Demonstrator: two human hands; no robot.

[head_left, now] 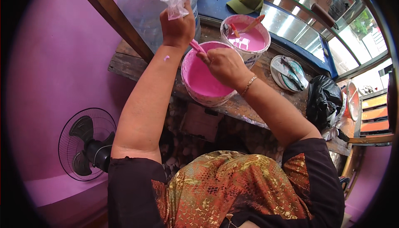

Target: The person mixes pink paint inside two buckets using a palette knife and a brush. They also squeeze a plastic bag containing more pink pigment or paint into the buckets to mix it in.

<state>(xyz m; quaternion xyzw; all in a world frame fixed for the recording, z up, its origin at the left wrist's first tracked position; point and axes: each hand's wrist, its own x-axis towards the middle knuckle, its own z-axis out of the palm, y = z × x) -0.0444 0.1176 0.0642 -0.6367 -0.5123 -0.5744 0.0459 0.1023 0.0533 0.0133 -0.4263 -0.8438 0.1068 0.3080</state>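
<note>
My left hand (178, 28) is closed in a fist around a crumpled clear plastic bag (174, 2), whose loose end sticks out above the fingers. Below the fist, a narrow twisted length coated in pink runs down to my right hand (224, 63), which pinches its lower part. That hand is over a bucket (202, 97) of bright pink liquid paint (205, 80), partly covering its opening. A pink spot marks my left forearm. Just behind stands a second bucket (262, 47) of paler pink paint, with a red-tipped brush or tool (235, 31) and a wooden-handled one (253, 23) in it.
The buckets stand on a worn wooden bench (272, 99). Right of them are stained lids with a dark-handled scraper (291, 73) and a black plastic bag (324, 101). A large water jug (141, 16), a green cap (247, 1), a glass case and a fan (89, 144) surround me.
</note>
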